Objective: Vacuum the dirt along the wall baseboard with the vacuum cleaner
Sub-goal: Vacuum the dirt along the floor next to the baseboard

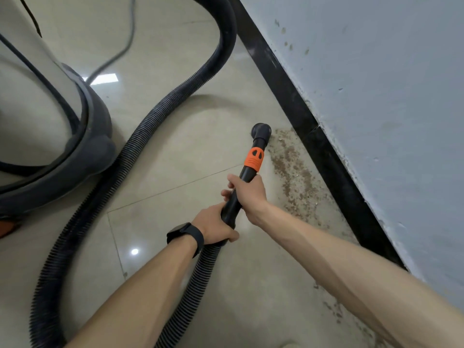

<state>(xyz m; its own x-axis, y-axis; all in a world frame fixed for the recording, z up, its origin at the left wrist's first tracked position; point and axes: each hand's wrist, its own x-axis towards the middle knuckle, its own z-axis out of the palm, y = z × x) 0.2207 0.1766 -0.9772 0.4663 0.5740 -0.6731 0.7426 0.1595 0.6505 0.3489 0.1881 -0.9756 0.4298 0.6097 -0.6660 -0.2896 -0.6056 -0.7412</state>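
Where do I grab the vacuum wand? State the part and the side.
Grip the rigid black tube behind the orange collar, coming from above, as the right hand and left hand do: it is straight and smooth, whereas the ribbed hose bends.

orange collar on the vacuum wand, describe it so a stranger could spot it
Follow the glossy black baseboard under the grey wall to the brown dirt strip on the beige tiles. Beside it runs a black plastic vacuum wand; the collar sits between the right hand and the round black nozzle. It is the wand's only orange part.
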